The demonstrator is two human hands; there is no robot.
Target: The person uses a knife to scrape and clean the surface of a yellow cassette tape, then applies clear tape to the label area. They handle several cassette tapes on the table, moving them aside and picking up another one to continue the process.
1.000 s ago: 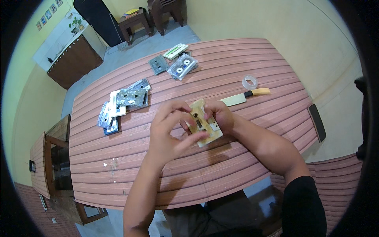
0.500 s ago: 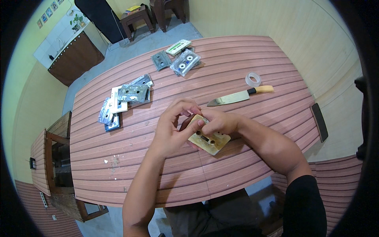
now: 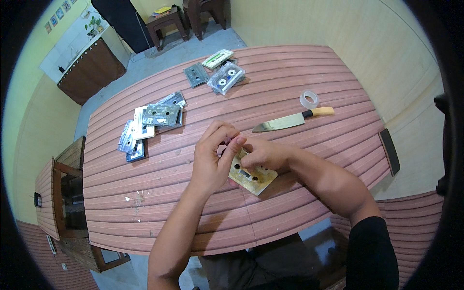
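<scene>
A yellowed, stained cassette tape (image 3: 256, 180) is held tilted above the near middle of the table. My right hand (image 3: 266, 155) grips it by its upper right side, with the thumb bent over its face. At the cassette's upper left edge, close to the right fingertips, my left hand (image 3: 217, 152) has thumb and fingers pinched together. What lies in that pinch is mostly hidden; only a little dark brown shows beside the fingers. Beyond the right hand lies a kitchen knife (image 3: 282, 122) with a pale handle, its blade pointing left.
A roll of clear tape (image 3: 309, 99) lies behind the knife. Several cassettes (image 3: 162, 115) are piled at the left, and another pile (image 3: 226, 78) sits at the far edge. Small white crumbs (image 3: 138, 199) dot the left of the wood-look table (image 3: 299, 203).
The left thumb has risen off the cassette's face towards its upper edge. The cassette has shifted slightly down and left, and the dark brown strip beside it shows less.
</scene>
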